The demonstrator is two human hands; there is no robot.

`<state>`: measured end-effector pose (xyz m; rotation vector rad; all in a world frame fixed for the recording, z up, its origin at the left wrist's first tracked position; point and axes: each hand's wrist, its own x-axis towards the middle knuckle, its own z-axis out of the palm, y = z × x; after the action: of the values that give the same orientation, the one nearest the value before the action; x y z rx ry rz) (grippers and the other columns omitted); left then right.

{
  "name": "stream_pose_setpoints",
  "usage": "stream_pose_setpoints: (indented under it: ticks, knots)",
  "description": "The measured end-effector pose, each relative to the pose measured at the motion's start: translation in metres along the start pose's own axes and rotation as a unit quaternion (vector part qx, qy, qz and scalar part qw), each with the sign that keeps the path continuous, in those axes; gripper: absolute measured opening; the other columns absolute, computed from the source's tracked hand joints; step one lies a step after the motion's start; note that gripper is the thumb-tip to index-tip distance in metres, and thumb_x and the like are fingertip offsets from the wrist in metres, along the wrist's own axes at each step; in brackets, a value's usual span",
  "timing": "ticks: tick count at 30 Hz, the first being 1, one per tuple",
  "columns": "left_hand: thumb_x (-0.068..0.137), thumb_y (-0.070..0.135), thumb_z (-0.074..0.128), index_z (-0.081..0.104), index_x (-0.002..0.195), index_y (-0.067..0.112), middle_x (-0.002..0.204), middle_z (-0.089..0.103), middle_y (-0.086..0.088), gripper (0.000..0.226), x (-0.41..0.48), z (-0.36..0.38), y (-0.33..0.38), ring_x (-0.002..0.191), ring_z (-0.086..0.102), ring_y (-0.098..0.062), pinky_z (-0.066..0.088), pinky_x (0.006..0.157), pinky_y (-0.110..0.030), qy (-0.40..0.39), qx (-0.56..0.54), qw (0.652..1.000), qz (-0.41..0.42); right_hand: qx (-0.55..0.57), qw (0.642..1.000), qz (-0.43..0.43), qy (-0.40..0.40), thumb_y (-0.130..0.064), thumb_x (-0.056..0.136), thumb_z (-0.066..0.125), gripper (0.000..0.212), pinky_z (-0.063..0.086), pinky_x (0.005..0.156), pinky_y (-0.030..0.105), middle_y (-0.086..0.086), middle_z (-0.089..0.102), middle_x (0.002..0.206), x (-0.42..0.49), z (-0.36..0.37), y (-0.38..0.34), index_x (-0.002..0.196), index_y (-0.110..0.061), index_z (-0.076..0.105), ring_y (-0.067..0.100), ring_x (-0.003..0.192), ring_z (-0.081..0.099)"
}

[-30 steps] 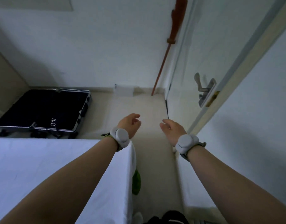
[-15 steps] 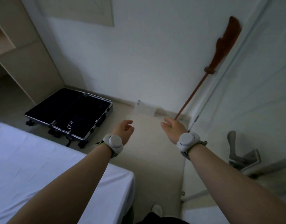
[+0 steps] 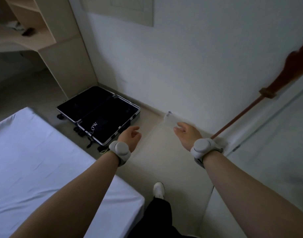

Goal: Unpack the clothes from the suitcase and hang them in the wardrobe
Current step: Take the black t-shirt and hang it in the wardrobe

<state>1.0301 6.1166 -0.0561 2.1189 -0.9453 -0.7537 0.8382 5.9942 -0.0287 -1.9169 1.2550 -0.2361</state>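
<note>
One white-sheeted bed lies near an open black hard-shell suitcase; a red-handled broom leans at right. Left hand and right hand hover loosely spread, empty.

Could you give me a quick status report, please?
Left grip, right grip open, empty. Suitcase lies open on floor, ahead-left, untouched. Bed alongside, not blocking.

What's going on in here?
A person stands beside the bed, facing the suitcase, which lies open on the floor by the far wall. The left hand and right hand are held out in front, both open and empty. Neither touches the suitcase.
</note>
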Motion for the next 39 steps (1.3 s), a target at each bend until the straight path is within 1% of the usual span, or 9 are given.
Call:
stream_pose_setpoints:
  ticks: [7, 15, 18, 22, 25, 29, 33, 36, 39]
  knots:
    - [0.093, 0.022, 0.052, 0.049, 0.132, 0.017, 0.112, 0.062, -0.003, 0.039, 0.097, -0.002, -0.007, 0.099, 0.060, -0.020, 0.045, 0.083, -0.027, 0.033, -0.039, 0.998, -0.040, -0.016, 0.999, -0.026, -0.042, -0.037, 0.096, 0.047, 0.047, 0.036, 0.100, 0.028, 0.006, 0.053, 0.136, 0.114, 0.001, -0.027, 0.138, -0.018, 0.044, 0.023, 0.123, 0.050]
    - [0.093, 0.021, 0.054, 0.050, 0.132, 0.014, 0.108, 0.063, -0.005, 0.040, 0.215, -0.035, -0.025, 0.088, 0.058, -0.017, 0.042, 0.069, -0.021, 0.086, -0.079, 0.985, -0.124, -0.025, 0.993, -0.069, -0.096, -0.034, 0.096, 0.048, 0.047, 0.035, 0.098, 0.027, 0.006, 0.053, 0.136, 0.256, 0.006, -0.082, 0.139, -0.017, 0.043, 0.022, 0.124, 0.049]
    - [0.093, 0.021, 0.054, 0.049, 0.132, 0.015, 0.110, 0.062, -0.004, 0.040, 0.244, -0.050, -0.026, 0.089, 0.057, -0.016, 0.042, 0.074, -0.024, 0.102, -0.072, 0.982, -0.144, -0.030, 0.991, -0.074, -0.109, -0.033, 0.096, 0.047, 0.046, 0.035, 0.094, 0.023, 0.006, 0.053, 0.137, 0.295, 0.014, -0.101, 0.138, -0.015, 0.044, 0.022, 0.124, 0.050]
    - [0.093, 0.020, 0.054, 0.049, 0.132, 0.014, 0.107, 0.062, -0.004, 0.039, 0.276, -0.075, -0.036, 0.087, 0.056, -0.015, 0.040, 0.074, -0.022, 0.139, -0.077, 0.973, -0.167, -0.036, 0.982, -0.096, -0.156, -0.031, 0.097, 0.047, 0.045, 0.037, 0.097, 0.027, 0.008, 0.053, 0.135, 0.340, 0.035, -0.132, 0.138, -0.014, 0.044, 0.024, 0.124, 0.049]
    - [0.092, 0.020, 0.054, 0.050, 0.131, 0.013, 0.103, 0.061, -0.004, 0.039, 0.299, -0.094, -0.051, 0.085, 0.057, -0.017, 0.042, 0.072, -0.024, 0.167, -0.092, 0.962, -0.197, -0.054, 0.972, -0.125, -0.194, -0.034, 0.096, 0.048, 0.047, 0.039, 0.097, 0.028, 0.007, 0.054, 0.134, 0.382, 0.060, -0.158, 0.139, -0.016, 0.043, 0.024, 0.122, 0.051]
    - [0.091, 0.016, 0.056, 0.052, 0.129, 0.012, 0.105, 0.064, -0.007, 0.038, 0.344, -0.119, -0.073, 0.090, 0.058, -0.017, 0.043, 0.080, -0.025, 0.221, -0.113, 0.938, -0.240, -0.081, 0.952, -0.154, -0.251, -0.036, 0.096, 0.047, 0.048, 0.039, 0.097, 0.029, 0.006, 0.055, 0.132, 0.454, 0.096, -0.198, 0.140, -0.018, 0.042, 0.023, 0.120, 0.052]
    - [0.090, 0.016, 0.057, 0.053, 0.127, 0.012, 0.105, 0.065, -0.007, 0.038, 0.389, -0.139, -0.090, 0.093, 0.062, -0.021, 0.052, 0.086, -0.034, 0.261, -0.130, 0.917, -0.274, -0.092, 0.934, -0.185, -0.292, -0.037, 0.096, 0.046, 0.049, 0.040, 0.096, 0.027, 0.006, 0.055, 0.131, 0.523, 0.125, -0.230, 0.141, -0.018, 0.040, 0.022, 0.119, 0.052]
    - [0.090, 0.017, 0.057, 0.052, 0.128, 0.013, 0.105, 0.062, -0.004, 0.039, 0.444, -0.154, -0.103, 0.094, 0.062, -0.021, 0.049, 0.083, -0.030, 0.291, -0.147, 0.888, -0.324, -0.133, 0.913, -0.195, -0.332, -0.039, 0.096, 0.045, 0.049, 0.038, 0.091, 0.023, 0.004, 0.054, 0.132, 0.600, 0.154, -0.263, 0.141, -0.019, 0.040, 0.021, 0.121, 0.051]
    - [0.090, 0.018, 0.058, 0.051, 0.129, 0.013, 0.099, 0.060, 0.000, 0.040, 0.471, -0.162, -0.111, 0.095, 0.063, -0.021, 0.048, 0.084, -0.030, 0.304, -0.155, 0.874, -0.347, -0.129, 0.905, -0.198, -0.354, -0.038, 0.096, 0.046, 0.048, 0.040, 0.091, 0.025, 0.004, 0.054, 0.132, 0.638, 0.174, -0.282, 0.141, -0.019, 0.041, 0.021, 0.119, 0.052]
